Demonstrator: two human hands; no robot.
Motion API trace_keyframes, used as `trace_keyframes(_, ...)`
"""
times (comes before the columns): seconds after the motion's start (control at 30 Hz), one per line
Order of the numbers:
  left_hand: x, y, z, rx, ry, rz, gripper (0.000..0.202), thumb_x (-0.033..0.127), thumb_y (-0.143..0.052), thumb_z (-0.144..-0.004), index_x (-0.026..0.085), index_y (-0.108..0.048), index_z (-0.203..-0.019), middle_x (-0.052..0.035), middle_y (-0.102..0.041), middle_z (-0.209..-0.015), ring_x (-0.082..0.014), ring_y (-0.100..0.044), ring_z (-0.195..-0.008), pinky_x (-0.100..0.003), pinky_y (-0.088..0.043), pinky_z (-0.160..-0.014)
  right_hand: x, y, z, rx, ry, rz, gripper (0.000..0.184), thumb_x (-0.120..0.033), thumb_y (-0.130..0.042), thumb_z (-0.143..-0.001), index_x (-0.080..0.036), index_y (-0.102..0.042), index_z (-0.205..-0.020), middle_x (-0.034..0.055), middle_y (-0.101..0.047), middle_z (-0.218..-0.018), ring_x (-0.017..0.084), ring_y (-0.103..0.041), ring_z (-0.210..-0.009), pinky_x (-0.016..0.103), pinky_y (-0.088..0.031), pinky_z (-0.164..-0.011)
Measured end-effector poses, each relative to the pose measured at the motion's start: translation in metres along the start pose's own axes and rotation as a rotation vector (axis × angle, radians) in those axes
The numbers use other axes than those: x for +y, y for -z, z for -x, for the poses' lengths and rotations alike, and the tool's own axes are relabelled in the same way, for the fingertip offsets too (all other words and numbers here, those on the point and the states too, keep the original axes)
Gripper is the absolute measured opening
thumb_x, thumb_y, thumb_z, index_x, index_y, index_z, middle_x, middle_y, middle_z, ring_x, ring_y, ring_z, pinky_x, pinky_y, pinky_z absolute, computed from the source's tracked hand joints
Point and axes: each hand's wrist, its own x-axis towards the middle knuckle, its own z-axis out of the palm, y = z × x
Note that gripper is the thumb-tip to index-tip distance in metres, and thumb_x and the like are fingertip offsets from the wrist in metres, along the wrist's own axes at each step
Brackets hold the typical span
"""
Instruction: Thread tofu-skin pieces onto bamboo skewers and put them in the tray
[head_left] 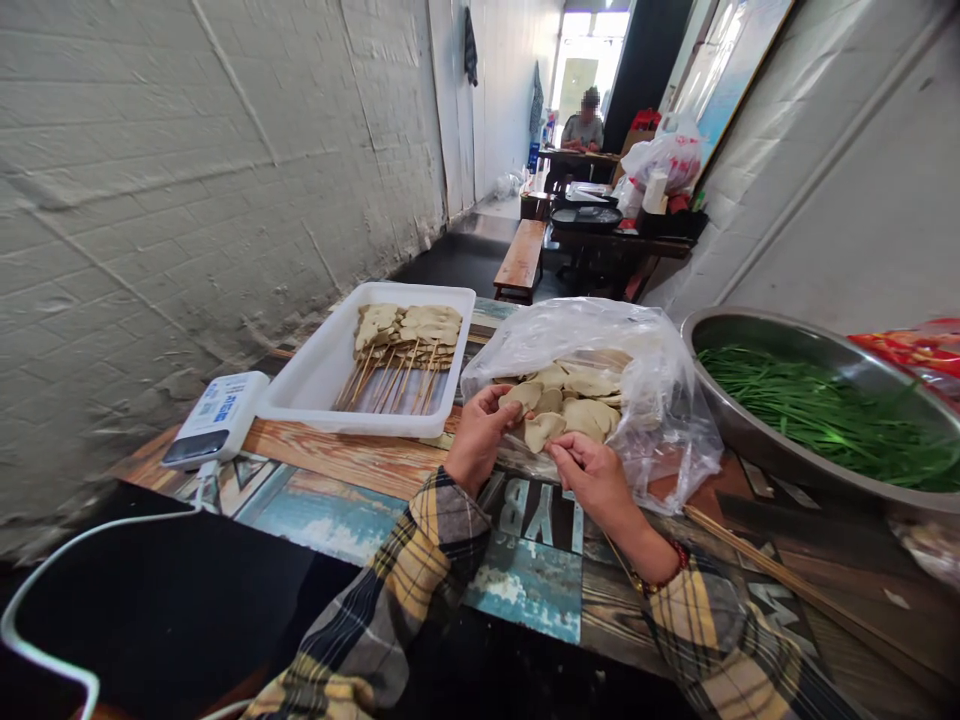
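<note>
Head view: what are the two hands doing over the surface (pixel 517 600)?

Both are closed in a pinch. The left hand (pixel 474 440) has thumb and fingers on a thin beige slice (pixel 521 398); the right hand (pixel 596 478) grips what looks like a wooden skewer (pixel 621 558), its shaft showing beneath the wrist. Whether its tip is through a slice I can't tell, as the fingers cover it.

Why work just there?

Probably for the open plastic bag (pixel 679 445). It lies midway along the far edge, and its heap of loose slices (pixel 577 385) sits right beyond the fingertips.

And the white tray (pixel 360 425)?

Toward the far left corner, holding skewered slices (pixel 409 330). Their bare stick ends point to the near edge, perhaps so that each can be lifted without touching the slices.

What's on the other side?

A bundle of bare skewers (pixel 795 580) slants near the right edge, presumably to spare the right hand reaching across. Toward the far right corner, a metal bowl (pixel 750 435) contains long greens (pixel 817 410), chives by the look; its high wall likely keeps them together.
</note>
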Motion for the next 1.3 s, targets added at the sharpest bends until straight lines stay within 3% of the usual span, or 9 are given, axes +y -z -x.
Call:
trace_keyframes(0.4,-0.0013,0.0034,-0.0031,0.019,-0.007,-0.005,0.031,0.035,-0.08,-0.058,0.016,-0.063,-0.075,0.0002,-0.063,-0.07,-0.0107,-0.057,-0.058,-0.021,-0.037,-0.051,-0.007,0.0032,0.0009,0.003,0.037,0.072,0.028,-0.041,-0.053,-0.087,-0.018,-0.068,-0.079,-0.0053,-0.052,-0.044,0.011,-0.048,-0.04,0.023,-0.035,-0.045)
trace_keyframes(1.03,-0.0024,0.0074,-0.0018,-0.024,0.142,0.11,0.021,0.026,-0.076,-0.059,0.016,-0.063,-0.073,0.0021,-0.058,-0.063,-0.0105,-0.054,-0.056,-0.023,-0.037,-0.052,-0.0043,0.0077,0.0008,-0.006,0.147,0.171,0.031,-0.041,-0.051,-0.091,-0.02,-0.071,-0.083,-0.0015,-0.056,-0.05,0.015,-0.054,-0.05,0.025,-0.038,-0.047)
trace_keyframes(1.3,-0.0062,0.0034,-0.0017,0.012,0.039,0.005,0.019,0.026,-0.075,-0.06,0.016,-0.065,-0.071,0.0022,-0.057,-0.064,-0.0074,-0.045,-0.053,-0.02,-0.033,-0.049,-0.0022,0.0045,0.0008,-0.011,0.085,0.117,0.028,-0.04,-0.051,-0.091,-0.019,-0.067,-0.081,-0.0036,-0.051,-0.049,0.013,-0.048,-0.046,0.025,-0.034,-0.046)
